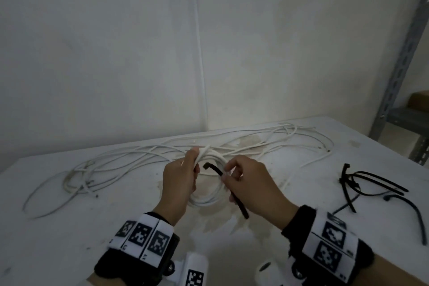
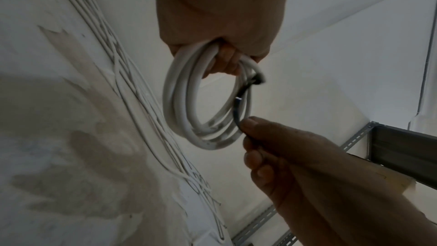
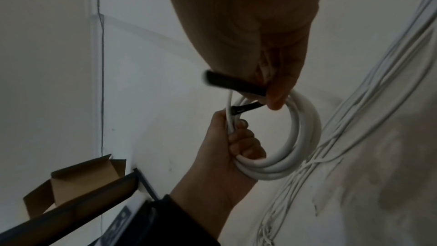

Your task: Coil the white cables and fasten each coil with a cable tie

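Above the table (image 1: 69, 227), held up between both hands: coil (image 1: 209, 201) of white cable, several turns. Left hand (image 1: 178, 181) has its fingers curled round the bundled turns on one side, thumb closing over them. Right hand (image 1: 250, 183) pinches a black tie (image 1: 239, 202) between thumb and fingertips at the opposite side of the ring; the tie's head end pokes across the coil's opening.

Handling, judged: cable looks light and springy, with a smooth jacket. The turns will likely fan apart if the left hand loosens. Best hold is where it is now, all turns gathered in one fist. The tie looks thin, flexible but with some stiffness; pinch near the tip to steer it, then feed it round the bundle close beside the left hand's fingers, where the turns are tightest.

Elsewhere: loose cables (image 1: 116, 160) sprawl along the far side of the table. Spare ties (image 1: 371, 181) lie to the right, well apart from the hands.
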Available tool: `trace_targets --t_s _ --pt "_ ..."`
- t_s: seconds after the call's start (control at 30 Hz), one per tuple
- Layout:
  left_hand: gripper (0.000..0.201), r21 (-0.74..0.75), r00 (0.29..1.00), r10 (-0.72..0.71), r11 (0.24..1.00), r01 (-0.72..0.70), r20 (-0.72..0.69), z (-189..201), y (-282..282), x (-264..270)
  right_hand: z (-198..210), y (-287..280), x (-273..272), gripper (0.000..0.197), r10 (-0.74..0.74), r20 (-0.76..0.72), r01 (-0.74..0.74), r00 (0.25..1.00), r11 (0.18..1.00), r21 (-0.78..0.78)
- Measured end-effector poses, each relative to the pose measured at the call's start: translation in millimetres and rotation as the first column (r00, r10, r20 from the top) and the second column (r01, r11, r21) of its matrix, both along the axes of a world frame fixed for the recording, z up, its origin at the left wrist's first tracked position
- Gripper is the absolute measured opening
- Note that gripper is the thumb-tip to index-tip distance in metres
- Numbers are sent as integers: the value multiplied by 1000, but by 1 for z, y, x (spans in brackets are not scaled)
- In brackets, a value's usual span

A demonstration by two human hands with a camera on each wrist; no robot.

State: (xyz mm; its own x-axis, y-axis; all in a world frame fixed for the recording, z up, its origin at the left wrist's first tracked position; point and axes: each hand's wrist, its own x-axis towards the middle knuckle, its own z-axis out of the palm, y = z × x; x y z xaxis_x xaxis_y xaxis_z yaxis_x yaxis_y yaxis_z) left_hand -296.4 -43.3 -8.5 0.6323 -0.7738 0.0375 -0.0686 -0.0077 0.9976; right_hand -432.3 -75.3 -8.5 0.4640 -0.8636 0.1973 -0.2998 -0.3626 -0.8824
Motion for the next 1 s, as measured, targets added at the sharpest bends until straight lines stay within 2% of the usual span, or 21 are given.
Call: trace_targets --t_s 0.17,0.37,0.5,0.67,0.73,0.83,0.93,1.0 --pt "46 -48 998 4 999 -1 69 -4 9 10 2 0 27 21 -71 71 60 995 986 155" --pt "50 -58 964 -41 997 58 262 -11 18 12 6 8 48 26 -99 200 79 975 991 106" --pt "58 -54 985 -44 997 53 164 -11 20 21 1 12 52 32 -74 331 15 941 984 177" --pt "34 -106 985 -95 988 111 143 -6 24 23 2 13 53 31 -13 424 -87 906 972 217" --pt "32 -103 989 -105 988 116 108 -3 25 25 1 12 52 26 13 449 -124 893 968 219" --pt "33 -120 992 -106 986 112 62 0 27 29 4 14 49 7 127 423 -218 897 960 175" --pt "31 -153 994 -107 982 108 15 1 28 31 5 13 43 28 280 369 -355 886 922 154" --pt "31 -162 994 -106 981 104 -3 1 26 32 4 17 39 34 369 325 -415 871 906 83"
